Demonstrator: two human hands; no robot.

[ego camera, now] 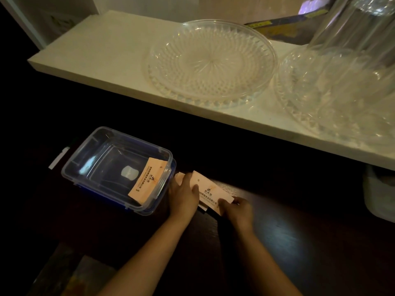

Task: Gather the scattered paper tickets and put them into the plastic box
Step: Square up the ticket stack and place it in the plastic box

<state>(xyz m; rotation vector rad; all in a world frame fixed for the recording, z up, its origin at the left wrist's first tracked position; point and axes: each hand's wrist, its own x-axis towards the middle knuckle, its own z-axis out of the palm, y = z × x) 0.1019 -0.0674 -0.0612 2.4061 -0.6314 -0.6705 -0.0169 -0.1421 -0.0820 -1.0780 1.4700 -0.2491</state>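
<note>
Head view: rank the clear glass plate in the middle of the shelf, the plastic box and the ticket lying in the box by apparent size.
1. Clear glass plate, largest.
2. Plastic box, though it sits lower and nearer the camera, so the gap is unsure.
3. Ticket in the box, plainly smallest.

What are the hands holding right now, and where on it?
Both hold the paper tickets beside the plastic box: the left hand at the left end, the right hand at the lower right corner.
</note>
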